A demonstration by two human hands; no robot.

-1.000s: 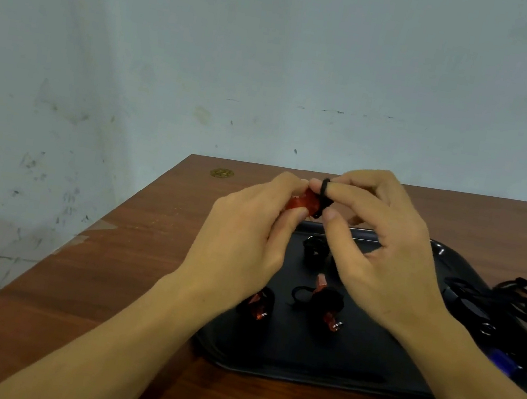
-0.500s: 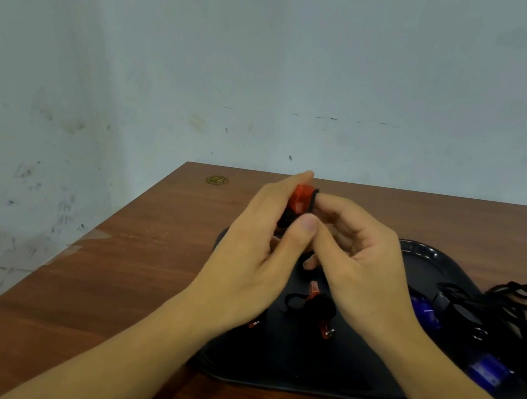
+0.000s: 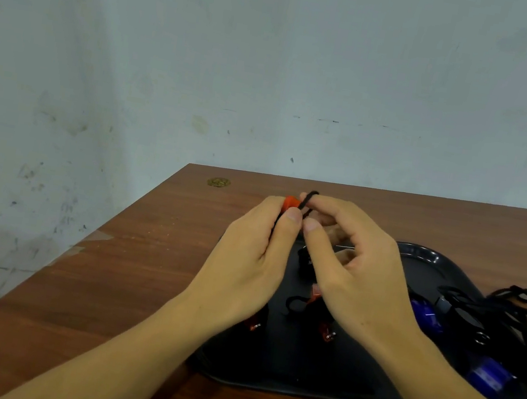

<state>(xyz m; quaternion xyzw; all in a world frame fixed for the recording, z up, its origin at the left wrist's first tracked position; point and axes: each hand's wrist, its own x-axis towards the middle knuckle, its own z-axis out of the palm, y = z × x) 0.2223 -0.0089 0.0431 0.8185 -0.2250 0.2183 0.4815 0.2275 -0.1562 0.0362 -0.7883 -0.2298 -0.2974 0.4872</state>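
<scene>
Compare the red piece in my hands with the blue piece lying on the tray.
The red piece is held up, pinched by the left hand, beside a black cord loop in the right hand; the blue piece lies untouched on the tray. Both look small.

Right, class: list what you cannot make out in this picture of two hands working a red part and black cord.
Head view, red part: mostly covered by the left hand; shape unclear.
Head view, black cord loop: its lower run hidden behind the right hand.
Head view, small red pieces on the tray: partly under the wrists, too small to identify.
Head view, cord pile: cut off by the right edge.
</scene>
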